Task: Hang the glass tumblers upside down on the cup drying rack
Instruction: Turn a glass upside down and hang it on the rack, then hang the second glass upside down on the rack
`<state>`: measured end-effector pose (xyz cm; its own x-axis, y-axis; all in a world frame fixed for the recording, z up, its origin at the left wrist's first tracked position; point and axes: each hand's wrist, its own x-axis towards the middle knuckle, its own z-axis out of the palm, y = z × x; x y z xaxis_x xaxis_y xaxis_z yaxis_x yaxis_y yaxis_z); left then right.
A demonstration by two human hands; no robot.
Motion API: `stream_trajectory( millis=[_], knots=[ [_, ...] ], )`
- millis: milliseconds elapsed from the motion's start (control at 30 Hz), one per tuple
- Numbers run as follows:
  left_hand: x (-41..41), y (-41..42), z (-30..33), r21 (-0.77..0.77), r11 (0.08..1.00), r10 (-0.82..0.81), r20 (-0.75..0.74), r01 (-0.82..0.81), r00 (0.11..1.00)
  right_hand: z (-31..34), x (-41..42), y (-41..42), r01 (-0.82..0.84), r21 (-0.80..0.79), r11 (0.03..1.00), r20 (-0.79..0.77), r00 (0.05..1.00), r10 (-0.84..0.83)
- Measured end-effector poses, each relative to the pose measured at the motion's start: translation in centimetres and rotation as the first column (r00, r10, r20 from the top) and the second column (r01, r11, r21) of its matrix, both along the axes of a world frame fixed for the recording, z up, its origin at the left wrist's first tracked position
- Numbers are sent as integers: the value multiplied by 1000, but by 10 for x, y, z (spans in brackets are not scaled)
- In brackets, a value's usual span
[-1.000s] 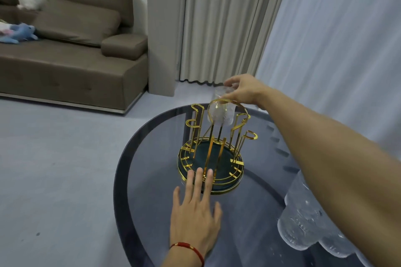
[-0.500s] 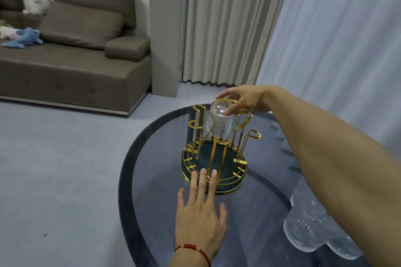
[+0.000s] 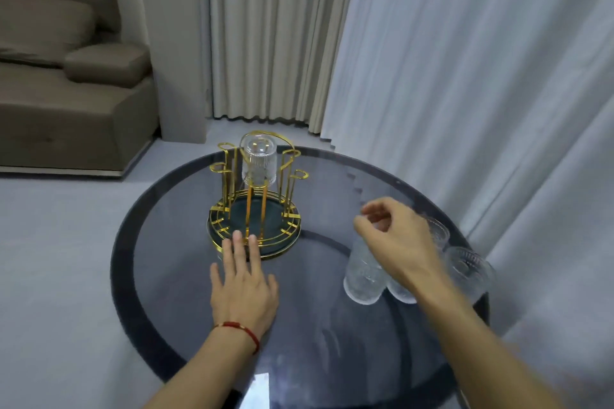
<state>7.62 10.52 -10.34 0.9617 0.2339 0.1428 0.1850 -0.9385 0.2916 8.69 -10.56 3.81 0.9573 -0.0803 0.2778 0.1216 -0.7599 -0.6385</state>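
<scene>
One clear ribbed glass tumbler (image 3: 258, 161) hangs upside down on the gold wire cup rack (image 3: 255, 209), the flat, spread left hand (image 3: 242, 282) steadies the rack's base, and the right hand (image 3: 397, 242) curls loosely over the next upright tumbler (image 3: 363, 272), not yet gripping this hard, slippery, breakable glass, best held around its sides.

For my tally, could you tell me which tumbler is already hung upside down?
The tumbler on the gold rack, base up; the others stand on the table.
</scene>
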Motion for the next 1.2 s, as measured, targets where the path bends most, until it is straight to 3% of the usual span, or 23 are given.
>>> stream_trajectory(
  millis=[100, 233, 400, 600, 833, 900, 933, 1033, 1067, 1200],
  knots=[
    [-13, -23, 22, 7, 1000, -15, 35, 15, 999, -41, -31, -12, 177, -317, 932, -27, 980, -195],
    [-26, -53, 38, -132, 963, -209, 179, 234, 961, -64, -29, -13, 227, -558, 798, 63, 971, -232],
    [-37, -74, 47, -453, 824, -200, 330, 341, 923, -70, -22, -13, 254, -589, 767, 135, 967, -216],
    [-39, -79, 53, -551, 780, -155, 286, 295, 946, -71, -16, -16, 275, -635, 722, 154, 961, -231],
    [-39, -73, 63, -682, 690, -107, 234, 242, 966, -61, -10, -18, 199, -563, 802, 107, 980, -169],
    [-39, -71, 67, -760, 607, -110, 207, 231, 972, -59, -17, -14, 133, -535, 834, 146, 987, -63],
    [-39, -70, 70, -821, 522, -138, 184, 229, 973, -59, -23, -10, 80, -551, 831, 170, 985, 19],
    [-43, -65, 81, -974, 143, -246, 139, 178, 959, -63, -37, 4, -48, -594, 803, 286, 920, 266],
    [-45, -61, 82, -985, 70, -249, 137, 159, 959, -62, -38, 8, -96, -592, 800, 304, 893, 332],
    [-47, -47, 84, -993, -72, -114, 103, 96, 988, -53, -37, 18, -346, -538, 769, 283, 785, 551]
  ],
)
